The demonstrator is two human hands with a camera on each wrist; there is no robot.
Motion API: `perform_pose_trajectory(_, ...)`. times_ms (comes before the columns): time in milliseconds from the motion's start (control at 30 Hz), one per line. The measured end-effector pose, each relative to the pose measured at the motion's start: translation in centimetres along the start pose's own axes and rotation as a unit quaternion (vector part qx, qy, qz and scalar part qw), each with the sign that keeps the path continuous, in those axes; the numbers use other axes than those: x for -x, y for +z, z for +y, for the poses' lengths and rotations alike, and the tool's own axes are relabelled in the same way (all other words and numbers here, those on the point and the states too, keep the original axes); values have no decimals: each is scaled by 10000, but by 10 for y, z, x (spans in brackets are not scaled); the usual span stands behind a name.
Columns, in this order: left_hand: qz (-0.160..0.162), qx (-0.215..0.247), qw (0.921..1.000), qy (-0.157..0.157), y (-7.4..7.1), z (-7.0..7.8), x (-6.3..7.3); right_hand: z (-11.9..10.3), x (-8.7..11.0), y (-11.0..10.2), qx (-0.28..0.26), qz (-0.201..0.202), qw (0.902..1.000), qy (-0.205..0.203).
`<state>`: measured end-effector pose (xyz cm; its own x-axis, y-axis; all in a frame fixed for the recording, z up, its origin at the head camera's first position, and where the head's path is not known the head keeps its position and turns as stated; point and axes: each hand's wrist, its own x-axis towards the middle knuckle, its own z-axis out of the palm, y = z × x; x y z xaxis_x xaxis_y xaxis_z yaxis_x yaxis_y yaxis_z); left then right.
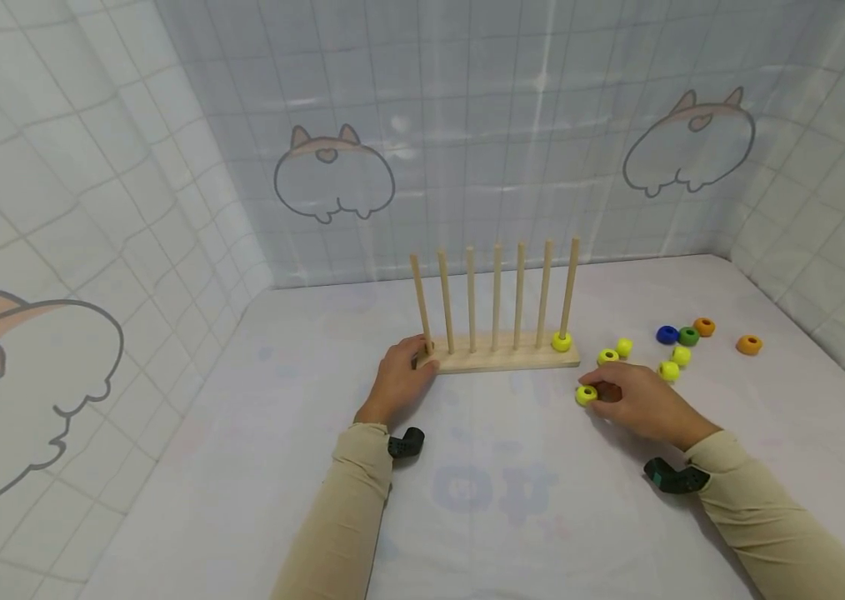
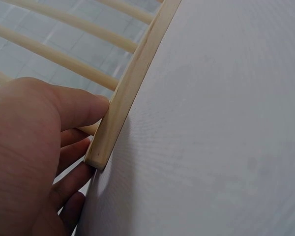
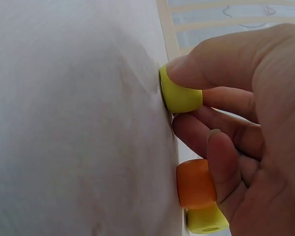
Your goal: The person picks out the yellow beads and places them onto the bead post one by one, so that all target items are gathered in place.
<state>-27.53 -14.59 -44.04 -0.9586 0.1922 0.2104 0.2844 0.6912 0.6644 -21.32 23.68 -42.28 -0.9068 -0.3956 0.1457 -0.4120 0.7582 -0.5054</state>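
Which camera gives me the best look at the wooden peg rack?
The head view: the wooden peg rack shows almost whole, all seven pegs included, the left hand covering part of one end. The left wrist view shows that end close up, with parts of some pegs; the right wrist view, only a slice at the top.

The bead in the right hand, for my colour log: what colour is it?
Yellow; the bead shows best in the right wrist view.
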Motion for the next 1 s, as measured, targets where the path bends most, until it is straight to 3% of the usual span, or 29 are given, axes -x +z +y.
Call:
perform_pose_trajectory(367, -11, -35, 10000, -60, 0, 0, 0, -4, 0, 1, -104, 257, 9996, -45)
perform_pose_trajectory(1000, 19, 0, 10000, -59, 0, 0, -1, -1, 3, -2, -563, 1289, 9900, 49)
